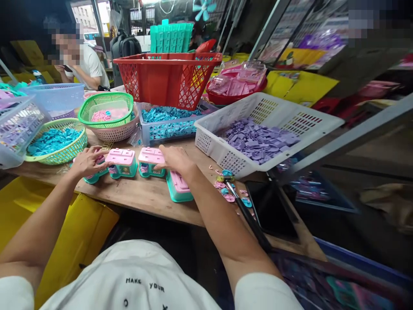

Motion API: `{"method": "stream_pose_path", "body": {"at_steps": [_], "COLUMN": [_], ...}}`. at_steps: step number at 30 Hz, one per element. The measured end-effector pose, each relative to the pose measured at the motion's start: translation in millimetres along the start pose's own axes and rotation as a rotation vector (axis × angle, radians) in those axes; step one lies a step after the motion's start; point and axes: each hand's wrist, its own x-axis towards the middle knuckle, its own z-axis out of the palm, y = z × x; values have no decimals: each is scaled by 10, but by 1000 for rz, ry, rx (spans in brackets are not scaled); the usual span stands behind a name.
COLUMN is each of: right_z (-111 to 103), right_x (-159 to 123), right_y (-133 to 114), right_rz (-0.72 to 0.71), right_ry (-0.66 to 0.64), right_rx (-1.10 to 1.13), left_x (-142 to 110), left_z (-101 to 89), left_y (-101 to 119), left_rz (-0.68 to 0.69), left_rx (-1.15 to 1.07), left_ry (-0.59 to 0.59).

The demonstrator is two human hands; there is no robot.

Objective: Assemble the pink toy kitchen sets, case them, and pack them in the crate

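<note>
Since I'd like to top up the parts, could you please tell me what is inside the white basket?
The white basket holds a heap of flat purple pieces; whatever lies beneath the top layer is covered.

Four small toy boxes with pink lids and teal bases sit in an uneven row on the bench, all upright with lids on. The leftmost box is partly covered by the left hand; the second box and third box stand between the hands, the third touching the right hand. The fourth box, set at an angle, lies just below the right hand.
</note>
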Motion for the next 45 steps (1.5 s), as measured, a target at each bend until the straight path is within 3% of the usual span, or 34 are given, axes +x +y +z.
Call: {"method": "stream_pose_path", "body": {"at_steps": [4, 8, 12, 18, 21, 24, 26, 28, 30, 32, 35, 38, 42, 45], "right_z": [-16, 28, 59, 19, 104, 208, 240, 235, 208, 178, 141, 116, 113, 97], "right_x": [-20, 3, 5, -259, -555, -787, -845, -837, -802, -767, -713, -619, -437, -359], "right_y": [-17, -108, -111, 443, 713, 769, 744, 738, 777, 842, 895, 811, 539, 354], "right_rz": [-16, -46, -28, -125, -172, -82, 61, 238, 318, 223, 6, 70, 341, 380], "right_ry": [-25, -17, -17, -98, -151, -159, -89, -7, 25, 9, -40, -1, 115, 120], "right_rx": [-23, -58, -17, 401, 412, 394, 384, 374, 374, 358, 251, 149, 88, 82], "left_x": [64, 170, 260, 301, 293, 310, 339, 371, 404, 451, 570, 731, 926, 996], "left_z": [29, 108, 148, 104, 104, 97, 54, -28, -127, -205, -227, -150, -24, 52], "left_y": [-80, -242, -371, -401, -441, -515, -513, -402, -161, 176, 707, 1089, 1289, 1303], "left_rz": [136, 305, 387, 442, 435, 437, 450, 474, 522, 597, 697, 760, 772, 792], "left_rx": [-3, -179, -369, -480, -469, -473, -507, -515, -480, -442, -394, -341, -295, -328], "left_ry": [28, 80, 118, 98, 109, 96, 103, 166, 210, 195, 80, -10, -10, 21]}}
